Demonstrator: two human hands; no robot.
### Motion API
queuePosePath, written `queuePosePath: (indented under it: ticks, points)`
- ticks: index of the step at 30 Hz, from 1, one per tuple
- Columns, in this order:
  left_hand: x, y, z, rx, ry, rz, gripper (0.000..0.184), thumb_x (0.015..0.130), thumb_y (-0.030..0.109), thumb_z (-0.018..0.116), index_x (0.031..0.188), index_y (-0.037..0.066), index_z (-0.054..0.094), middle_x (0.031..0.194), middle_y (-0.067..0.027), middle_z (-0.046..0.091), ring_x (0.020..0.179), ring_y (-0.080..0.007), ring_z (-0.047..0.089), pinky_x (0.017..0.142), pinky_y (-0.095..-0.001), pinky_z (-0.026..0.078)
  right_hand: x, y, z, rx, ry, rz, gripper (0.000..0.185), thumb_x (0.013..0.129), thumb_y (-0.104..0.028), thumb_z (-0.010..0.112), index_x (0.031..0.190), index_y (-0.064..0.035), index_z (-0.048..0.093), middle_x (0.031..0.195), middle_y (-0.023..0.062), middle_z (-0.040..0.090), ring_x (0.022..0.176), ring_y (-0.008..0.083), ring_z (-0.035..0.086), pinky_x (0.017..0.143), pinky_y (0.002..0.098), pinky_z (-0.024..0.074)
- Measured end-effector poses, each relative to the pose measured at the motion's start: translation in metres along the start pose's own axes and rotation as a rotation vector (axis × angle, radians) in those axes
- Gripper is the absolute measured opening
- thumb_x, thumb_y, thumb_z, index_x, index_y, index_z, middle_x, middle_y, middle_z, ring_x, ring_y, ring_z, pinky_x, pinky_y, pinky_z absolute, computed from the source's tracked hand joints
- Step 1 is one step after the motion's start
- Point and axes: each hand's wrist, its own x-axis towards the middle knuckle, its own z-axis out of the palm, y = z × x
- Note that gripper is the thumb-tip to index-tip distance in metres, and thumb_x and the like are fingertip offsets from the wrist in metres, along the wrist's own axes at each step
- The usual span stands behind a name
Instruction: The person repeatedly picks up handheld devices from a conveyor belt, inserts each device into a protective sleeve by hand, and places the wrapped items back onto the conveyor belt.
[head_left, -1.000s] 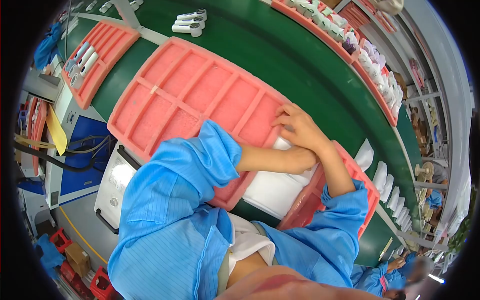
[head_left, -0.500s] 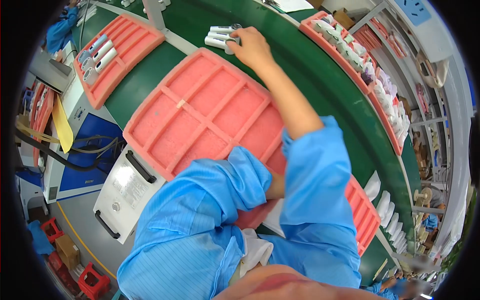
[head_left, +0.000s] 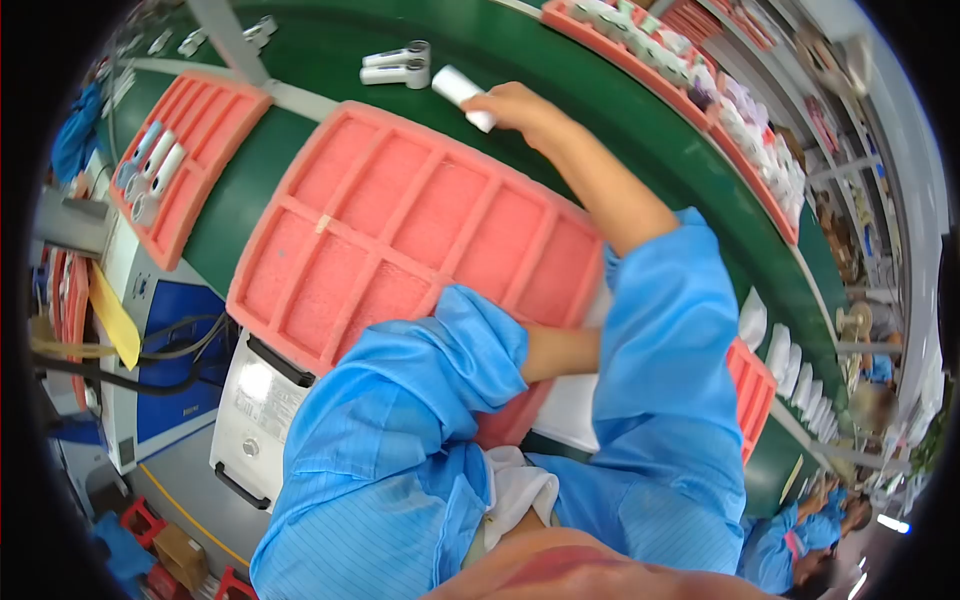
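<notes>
My right hand [head_left: 515, 108], closed, grips a white tube-shaped device [head_left: 460, 92] by its lower end above the green surface. Left of it, two similar white devices with round grey heads [head_left: 398, 66] lie side by side. Below is a pink foam tray [head_left: 300, 213] with rectangular compartments, nearest to my body. My left forearm [head_left: 562, 352] passes to the right beneath my right sleeve, which hides the left hand.
At left, another pink tray [head_left: 205, 140] holds several similar devices. Pink trays of wrapped items [head_left: 745, 115] line the far right edge. White wrapped pieces [head_left: 785, 360] stand in a row at right. A white case with black handles [head_left: 255, 405] sits at lower left.
My right hand has picked up one white device from the group and drawn it right, away from the other two. The view has shifted slightly.
</notes>
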Motion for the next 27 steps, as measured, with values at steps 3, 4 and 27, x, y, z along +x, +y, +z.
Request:
queuePosePath:
  ticks: [3,4,27]
  points:
    - [0.013,0.002,-0.003,-0.005,0.038,-0.072,0.016,0.078,0.016,0.057,0.090,0.008,0.065,0.094,-0.0160,0.066,0.091,-0.0354,0.063,0.077,-0.0434,0.052,-0.097,0.007,-0.047,0.850,-0.212,-0.009,0.045,0.092,-0.027,0.060,0.124,0.0029,0.049,0.111,0.0222,0.064,0.105,0.0284,0.063,0.081,0.0362,0.0554]
    - [0.017,0.007,-0.007,0.044,-0.036,-0.131,0.016,0.078,0.016,0.057,0.090,0.008,0.065,0.094,-0.0160,0.066,0.091,-0.0354,0.063,0.077,-0.0434,0.052,-0.125,0.013,-0.061,0.883,-0.205,-0.008,0.043,0.093,-0.026,0.059,0.123,0.0032,0.048,0.110,0.0223,0.064,0.103,0.0290,0.064,0.080,0.0351,0.0563]
    - [0.076,0.039,-0.142,0.184,0.374,-0.244,0.011,0.085,0.013,0.067,0.084,0.005,0.061,0.079,-0.0052,0.057,0.057,-0.0178,0.053,0.052,-0.0302,0.041,-0.335,0.106,-0.127,0.569,0.380,-0.190,0.048,0.081,-0.024,0.066,0.120,0.0048,0.061,0.069,0.0126,0.064,0.044,0.0108,0.053,0.040,0.0217,0.0397]
